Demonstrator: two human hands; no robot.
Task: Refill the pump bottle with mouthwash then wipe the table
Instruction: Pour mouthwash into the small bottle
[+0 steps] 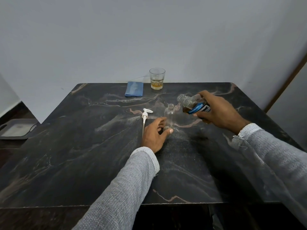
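A small clear pump bottle (169,116) stands upright and uncapped on the dark marble table (83,146). My left hand (154,135) grips its base with thumb and fingers. My right hand (217,112) holds a mouthwash bottle (192,104) with a blue label and brown liquid, tilted with its open mouth toward the pump bottle's neck, slightly above and to its right. The white pump head (146,114) with its long tube lies flat on the table just left of my left hand. A folded blue cloth (134,89) lies near the table's far edge.
A glass tumbler (157,78) with some amber liquid stands at the far edge, right of the cloth. A grey tray (15,129) sits on a lower surface to the left. A white wall is behind the table.
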